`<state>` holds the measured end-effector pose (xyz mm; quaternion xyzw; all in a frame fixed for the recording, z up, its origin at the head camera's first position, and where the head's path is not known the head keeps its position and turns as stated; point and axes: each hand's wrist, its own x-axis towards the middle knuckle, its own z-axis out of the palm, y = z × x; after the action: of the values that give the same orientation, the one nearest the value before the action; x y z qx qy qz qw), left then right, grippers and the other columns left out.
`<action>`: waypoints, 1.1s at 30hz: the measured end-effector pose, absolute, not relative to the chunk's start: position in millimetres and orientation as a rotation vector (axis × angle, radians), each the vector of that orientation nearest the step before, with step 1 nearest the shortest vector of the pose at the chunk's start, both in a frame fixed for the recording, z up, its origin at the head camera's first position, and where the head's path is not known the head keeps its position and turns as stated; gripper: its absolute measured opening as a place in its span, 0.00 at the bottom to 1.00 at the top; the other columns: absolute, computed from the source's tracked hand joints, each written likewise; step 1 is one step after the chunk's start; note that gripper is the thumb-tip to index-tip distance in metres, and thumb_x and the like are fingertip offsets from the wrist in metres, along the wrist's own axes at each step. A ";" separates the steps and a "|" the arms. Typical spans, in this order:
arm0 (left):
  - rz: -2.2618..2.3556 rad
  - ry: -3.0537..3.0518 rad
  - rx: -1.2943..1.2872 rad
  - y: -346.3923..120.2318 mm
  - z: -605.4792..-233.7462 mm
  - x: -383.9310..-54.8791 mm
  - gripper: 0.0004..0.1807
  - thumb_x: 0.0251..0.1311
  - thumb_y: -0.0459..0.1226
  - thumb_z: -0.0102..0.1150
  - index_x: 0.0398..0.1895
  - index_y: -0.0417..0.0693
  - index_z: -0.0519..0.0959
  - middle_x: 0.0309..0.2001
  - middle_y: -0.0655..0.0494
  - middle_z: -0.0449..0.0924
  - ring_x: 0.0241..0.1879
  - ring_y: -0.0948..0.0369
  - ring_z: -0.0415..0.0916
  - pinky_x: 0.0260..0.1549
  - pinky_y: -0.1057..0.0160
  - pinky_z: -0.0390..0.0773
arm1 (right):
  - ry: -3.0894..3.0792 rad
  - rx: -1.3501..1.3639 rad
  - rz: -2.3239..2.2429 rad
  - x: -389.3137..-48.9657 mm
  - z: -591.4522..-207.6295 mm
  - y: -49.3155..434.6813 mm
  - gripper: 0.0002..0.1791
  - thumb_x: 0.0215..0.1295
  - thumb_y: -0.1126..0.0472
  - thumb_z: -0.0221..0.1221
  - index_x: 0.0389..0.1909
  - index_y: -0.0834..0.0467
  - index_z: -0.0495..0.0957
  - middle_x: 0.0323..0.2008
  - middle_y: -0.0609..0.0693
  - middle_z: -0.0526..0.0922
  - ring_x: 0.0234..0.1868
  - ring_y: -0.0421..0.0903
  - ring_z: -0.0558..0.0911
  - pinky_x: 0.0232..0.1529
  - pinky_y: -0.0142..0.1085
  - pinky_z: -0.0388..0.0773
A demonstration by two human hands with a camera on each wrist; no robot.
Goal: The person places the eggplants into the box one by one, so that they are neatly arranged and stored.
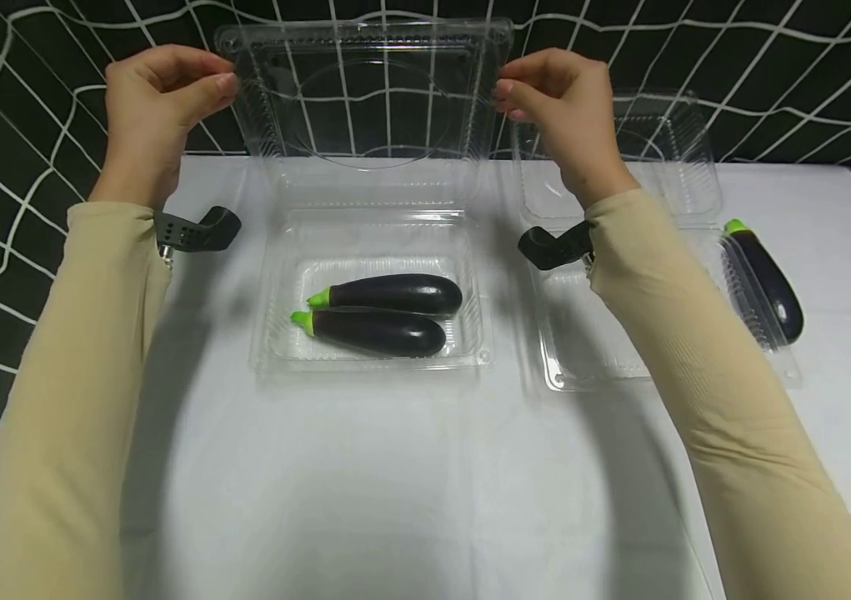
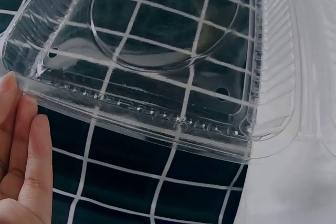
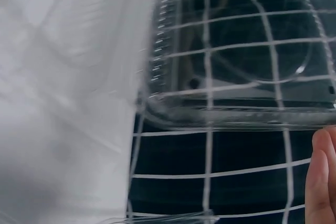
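A clear plastic clamshell box stands in the middle of the head view, its lid [image 1: 365, 100] raised upright at the back. Two dark eggplants [image 1: 395, 294] with green stems lie side by side in its base [image 1: 374, 365]. My left hand [image 1: 151, 112] pinches the lid's left edge between thumb and fingers. On the opposite side, my right hand [image 1: 563, 112] pinches the lid's right edge. In the left wrist view, fingertips [image 2: 39, 145] touch the lid's rim; in the right wrist view, only part of the hand [image 3: 321, 177] shows.
To the right, a second clear clamshell box [image 1: 556, 379] lies open, partly hidden by my right arm. Another eggplant [image 1: 770, 283] lies by its right side. White cloth [image 1: 365, 475] covers the table, and a dark backdrop with white grid lines [image 1: 770, 50] hangs behind.
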<state>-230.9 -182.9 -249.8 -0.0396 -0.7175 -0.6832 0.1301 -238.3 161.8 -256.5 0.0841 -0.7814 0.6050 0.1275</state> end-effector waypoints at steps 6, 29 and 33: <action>-1.968 -2.107 -0.137 -187.8 -250.7 -224.9 0.06 0.54 0.30 0.65 0.35 0.39 0.85 0.36 0.53 0.80 0.41 0.59 0.77 0.51 0.68 0.74 | -2.218 0.271 1.745 -237.8 -246.4 162.9 0.06 0.62 0.67 0.60 0.38 0.63 0.83 0.35 0.50 0.83 0.37 0.44 0.82 0.44 0.31 0.77; -1.997 -2.066 -0.251 -183.1 -254.5 -188.8 0.06 0.62 0.29 0.56 0.35 0.39 0.84 0.37 0.51 0.82 0.40 0.57 0.78 0.45 0.68 0.77 | -2.258 0.415 1.916 -192.1 -237.7 183.4 0.04 0.60 0.71 0.61 0.34 0.67 0.83 0.34 0.54 0.83 0.40 0.48 0.80 0.50 0.33 0.75; -2.053 -2.043 -0.252 -184.1 -257.8 -177.2 0.11 0.65 0.29 0.50 0.33 0.39 0.84 0.36 0.51 0.83 0.41 0.57 0.78 0.47 0.67 0.77 | -2.198 0.463 2.019 -178.4 -240.0 184.7 0.04 0.60 0.73 0.60 0.33 0.68 0.83 0.33 0.55 0.84 0.38 0.50 0.80 0.48 0.33 0.75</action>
<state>-177.2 -184.1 -257.8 -0.0862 -0.6980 -0.7012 0.1168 -178.4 184.7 -240.0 0.1530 -0.7265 0.6672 0.0609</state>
